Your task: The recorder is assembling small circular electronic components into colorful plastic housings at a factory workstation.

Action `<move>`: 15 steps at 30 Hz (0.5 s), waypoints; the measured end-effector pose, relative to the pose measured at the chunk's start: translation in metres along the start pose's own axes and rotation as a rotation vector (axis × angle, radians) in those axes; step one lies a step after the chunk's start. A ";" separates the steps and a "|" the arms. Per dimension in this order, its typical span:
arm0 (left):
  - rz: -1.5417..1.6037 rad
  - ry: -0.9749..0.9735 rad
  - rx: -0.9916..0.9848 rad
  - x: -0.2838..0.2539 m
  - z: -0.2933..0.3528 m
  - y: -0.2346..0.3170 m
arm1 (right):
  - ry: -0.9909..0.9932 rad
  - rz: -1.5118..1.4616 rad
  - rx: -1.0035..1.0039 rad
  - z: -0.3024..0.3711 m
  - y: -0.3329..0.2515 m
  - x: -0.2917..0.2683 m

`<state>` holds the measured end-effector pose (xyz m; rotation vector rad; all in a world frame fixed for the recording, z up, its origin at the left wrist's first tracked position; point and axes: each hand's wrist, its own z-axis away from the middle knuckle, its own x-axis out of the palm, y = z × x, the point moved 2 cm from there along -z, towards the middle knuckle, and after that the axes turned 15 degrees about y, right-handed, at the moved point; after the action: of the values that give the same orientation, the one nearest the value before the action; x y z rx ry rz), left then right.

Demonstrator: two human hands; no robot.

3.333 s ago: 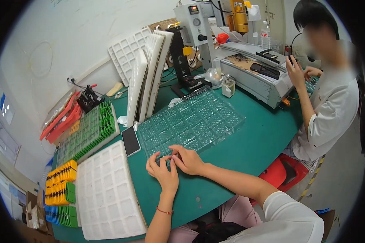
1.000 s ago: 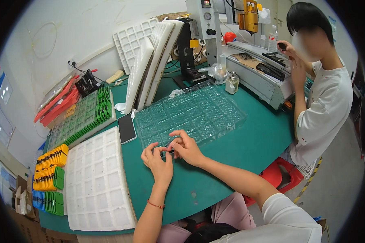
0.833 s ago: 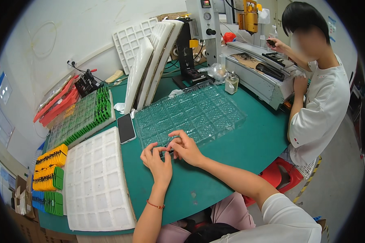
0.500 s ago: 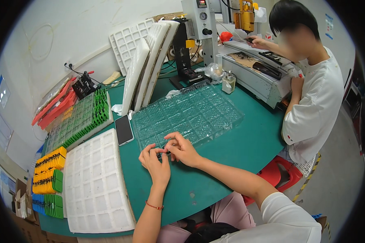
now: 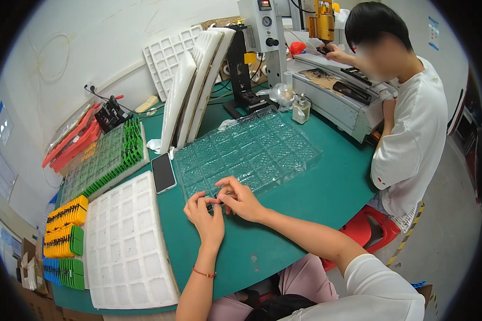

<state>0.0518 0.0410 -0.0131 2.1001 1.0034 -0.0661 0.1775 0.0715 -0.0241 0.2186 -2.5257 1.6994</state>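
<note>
My left hand (image 5: 204, 214) and my right hand (image 5: 239, 199) meet over the near left corner of a clear plastic compartment tray (image 5: 251, 152). Between their fingertips is a small black part (image 5: 213, 206), mostly covered by the fingers, so its exact kind does not show. The left fingers are curled around it from the left, and the right thumb and forefinger pinch at it from the right. Left of my left forearm lies a white foam tray (image 5: 128, 241) with square pockets. A dark-screened phone (image 5: 163, 173) rests between that foam tray and the clear one.
Yellow, green and blue plastic pieces (image 5: 64, 235) stand in rows at the left edge. Behind them sits a tray of green-edged pieces (image 5: 107, 160). White foam trays (image 5: 198, 80) lean upright at the back. A glass bottle (image 5: 301, 109) stands near a co-worker (image 5: 412, 112) at a machine (image 5: 326, 91).
My hands stay almost in place, fingers shifting only slightly around the small black part. The co-worker has leaned left, and their outstretched hand has moved slightly left and up beneath the yellow machine head.
</note>
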 end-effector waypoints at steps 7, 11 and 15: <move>-0.010 -0.005 -0.005 -0.001 -0.001 0.001 | -0.011 0.011 -0.008 0.000 0.001 0.001; -0.005 -0.005 -0.008 -0.001 -0.001 0.001 | -0.010 0.011 -0.010 0.000 0.001 0.001; -0.002 0.002 0.013 0.000 0.000 0.000 | -0.013 0.011 -0.002 0.000 -0.001 0.001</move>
<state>0.0514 0.0413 -0.0131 2.1114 1.0089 -0.0722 0.1771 0.0709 -0.0235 0.2168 -2.5429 1.7049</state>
